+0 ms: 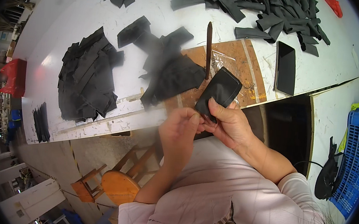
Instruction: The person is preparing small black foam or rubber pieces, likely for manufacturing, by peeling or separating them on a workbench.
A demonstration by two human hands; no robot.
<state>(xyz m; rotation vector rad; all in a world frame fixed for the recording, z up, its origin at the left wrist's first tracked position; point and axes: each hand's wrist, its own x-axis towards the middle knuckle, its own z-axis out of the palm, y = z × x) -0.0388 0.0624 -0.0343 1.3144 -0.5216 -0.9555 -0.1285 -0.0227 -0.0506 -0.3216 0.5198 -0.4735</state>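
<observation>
In my right hand [231, 122] is a flat, folded black fabric piece [219, 90], with the thumb pressed on its near end. My left hand [181, 127] is closed in a pinch at the same near end, touching the right fingers; what its fingertips grip is hidden. Just beyond the piece, a slim dark brown stick [208, 50] rises over a brown board [249, 71] partly covered with clear tape. A loose heap of black fabric pieces [172, 76] lies left of the stick, partly on the board.
Farther left is a bigger stack of black fabric pieces [88, 77]. Rolled dark strips [279, 13] are piled along the far side of the white table [40, 79]. A dark phone [285, 68] lies to the right. Beside me stand a blue crate [354, 159] and a wooden stool [119, 187].
</observation>
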